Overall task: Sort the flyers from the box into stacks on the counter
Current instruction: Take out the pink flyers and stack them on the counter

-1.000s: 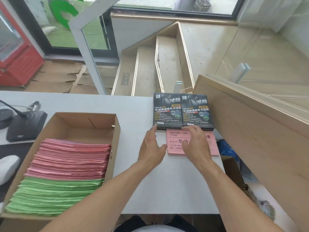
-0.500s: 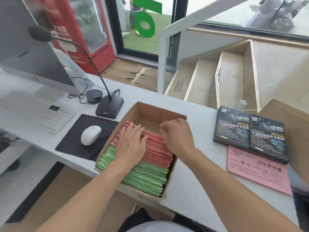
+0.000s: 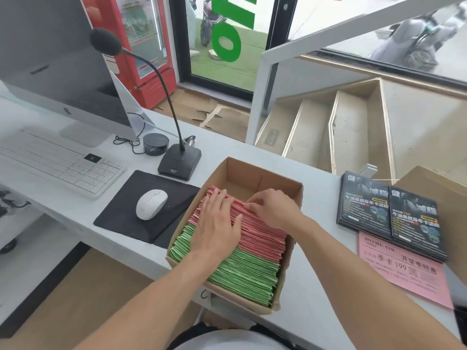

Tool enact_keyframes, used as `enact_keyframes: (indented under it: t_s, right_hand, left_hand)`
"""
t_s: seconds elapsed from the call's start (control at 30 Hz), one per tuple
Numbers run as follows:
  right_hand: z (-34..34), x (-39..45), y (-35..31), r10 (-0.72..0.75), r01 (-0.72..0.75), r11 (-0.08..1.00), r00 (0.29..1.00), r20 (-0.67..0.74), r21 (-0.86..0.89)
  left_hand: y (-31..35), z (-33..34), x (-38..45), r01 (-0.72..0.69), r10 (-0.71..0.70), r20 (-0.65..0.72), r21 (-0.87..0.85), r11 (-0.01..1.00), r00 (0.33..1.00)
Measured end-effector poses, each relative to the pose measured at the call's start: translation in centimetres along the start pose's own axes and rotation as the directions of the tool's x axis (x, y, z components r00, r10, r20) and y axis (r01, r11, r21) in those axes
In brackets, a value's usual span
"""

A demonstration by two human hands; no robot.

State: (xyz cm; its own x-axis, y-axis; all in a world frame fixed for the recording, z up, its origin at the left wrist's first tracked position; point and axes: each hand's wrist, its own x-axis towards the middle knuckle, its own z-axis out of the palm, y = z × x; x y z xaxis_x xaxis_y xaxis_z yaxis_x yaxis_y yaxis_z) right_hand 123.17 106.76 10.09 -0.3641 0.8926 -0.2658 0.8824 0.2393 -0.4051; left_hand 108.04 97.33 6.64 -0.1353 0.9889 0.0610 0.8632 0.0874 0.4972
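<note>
An open cardboard box (image 3: 262, 176) sits on the white counter (image 3: 310, 299), packed with pink flyers (image 3: 262, 236) at the far end and green flyers (image 3: 242, 271) at the near end. My left hand (image 3: 217, 223) lies flat on the pink flyers, fingers straight. My right hand (image 3: 273, 208) is at the far edge of the pink flyers, its curled fingertips pinching their top edges. To the right, two stacks of black flyers (image 3: 389, 215) lie side by side, with a single pink flyer (image 3: 404, 269) in front of them.
Left of the box are a white mouse (image 3: 151, 203) on a black pad, a desk microphone (image 3: 180, 160), a white keyboard (image 3: 58, 162) and a monitor (image 3: 60, 64). A wooden ledge (image 3: 444, 198) borders the counter's right end. Stairs drop behind the counter.
My hands left the pink flyer on the counter and went to the box. Since half a second ago, my right hand has curled onto the pink flyers' far edge.
</note>
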Motion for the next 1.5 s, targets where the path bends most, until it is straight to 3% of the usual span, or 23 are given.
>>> enact_keyframes:
  t_s: [0.27,0.47,0.6,0.67,0.77,0.83,0.87,0.93,0.97,1.0,1.03,1.07,1.13,1.2,1.27,1.3,1.33,1.37,1.4,1.47,1.5]
  right_hand:
    - [-0.4,-0.1,-1.1,-0.005,-0.006,0.993,0.996,-0.093,-0.12]
    - [0.2,0.5,-0.4,0.092,-0.101,0.986,0.993,-0.072,-0.136]
    - [-0.1,-0.1,-0.3,0.045,-0.084,0.984,0.969,-0.242,-0.156]
    - [-1.3,-1.0,0.2,-0.027,0.0,0.998,0.922,-0.386,-0.069]
    - [-3.5,-3.6,1.1,-0.131,0.266,0.94,0.858,-0.497,0.212]
    - [-4.7,-5.7,1.7,-0.13,0.375,0.795,0.872,-0.471,0.476]
    - [-5.1,-6.6,2.2,-0.126,0.39,0.716,0.888,-0.443,0.578]
    - [-5.4,-7.9,3.5,-0.147,0.405,0.601,0.904,-0.402,0.689]
    - [-5.4,-8.3,4.3,-0.155,0.407,0.562,0.907,-0.391,0.72]
    - [-5.5,-8.7,5.0,-0.156,0.405,0.545,0.909,-0.387,0.734]
    - [-5.4,-9.2,5.7,-0.156,0.405,0.548,0.909,-0.387,0.732]
    - [-5.3,-9.6,6.4,-0.152,0.403,0.57,0.908,-0.39,0.716]
    - [-5.1,-10.3,7.8,-0.124,0.378,0.621,0.912,-0.39,0.686]
    - [-4.9,-11.0,9.2,0.018,0.315,0.588,0.916,-0.401,0.745]
    - [-5.2,-11.9,10.7,0.228,0.185,0.377,0.931,-0.284,0.908]
    - [-5.2,-12.4,11.8,0.252,0.096,0.238,0.955,-0.157,0.966]
    - [-5.1,-13.1,12.7,0.205,0.018,0.167,0.977,-0.053,0.986]
    - [-4.9,-14.1,13.3,0.115,-0.037,0.191,0.993,0.015,0.981]
    - [-4.5,-14.9,13.8,0.054,-0.051,0.281,0.998,0.037,0.958]
    - [-4.1,-16.2,14.7,0.102,-0.028,0.446,0.995,-0.02,0.894]
    - [-3.9,-16.5,15.7,0.182,-0.029,0.474,0.981,-0.066,0.88]
  left_hand:
    - [-0.2,0.1,0.1,0.002,-0.004,0.025,0.058,0.998,1.0]
    - [0.0,-0.2,0.1,-0.002,0.001,0.019,0.059,0.998,1.0]
    - [-0.2,-0.2,0.0,0.023,-0.022,0.008,-0.027,0.999,1.0]
    - [-0.5,-0.4,0.1,0.028,-0.031,-0.028,-0.125,0.992,0.999]
    - [-0.5,-0.8,0.3,0.044,-0.061,-0.052,-0.288,0.957,0.997]
    - [0.2,-1.6,0.6,0.092,-0.127,-0.041,-0.473,0.876,0.991]
    - [1.0,-2.2,0.8,0.148,-0.175,0.013,-0.598,0.788,0.984]
    - [2.7,-3.3,1.6,0.384,-0.182,0.338,-0.809,0.446,0.923]
    - [3.6,-3.6,2.0,0.537,-0.073,0.537,-0.808,0.242,0.841]
    - [4.7,-4.0,2.1,0.641,0.071,0.654,-0.754,0.14,0.753]
    - [5.9,-4.3,2.1,0.687,0.185,0.697,-0.716,0.124,0.692]
    - [7.2,-4.4,2.0,0.69,0.227,0.704,-0.708,0.149,0.673]
    - [9.6,-4.4,1.7,0.668,0.166,0.692,-0.722,0.182,0.703]
    - [11.5,-3.7,1.4,0.64,0.131,0.656,-0.754,0.147,0.743]
    - [13.0,-2.7,1.2,0.6,0.126,0.608,-0.794,0.102,0.784]
    - [13.8,-2.0,1.1,0.566,0.109,0.575,-0.818,0.1,0.811]
    - [14.6,-1.3,0.9,0.529,0.09,0.538,-0.842,0.108,0.838]
    - [15.4,-0.6,0.8,0.498,0.075,0.506,-0.861,0.103,0.859]
    - [16.1,0.2,0.7,0.475,0.07,0.482,-0.875,0.096,0.873]
    - [17.2,1.6,0.5,0.448,0.088,0.457,-0.888,0.11,0.885]
    - [17.5,2.2,0.5,0.431,0.111,0.446,-0.892,0.134,0.888]
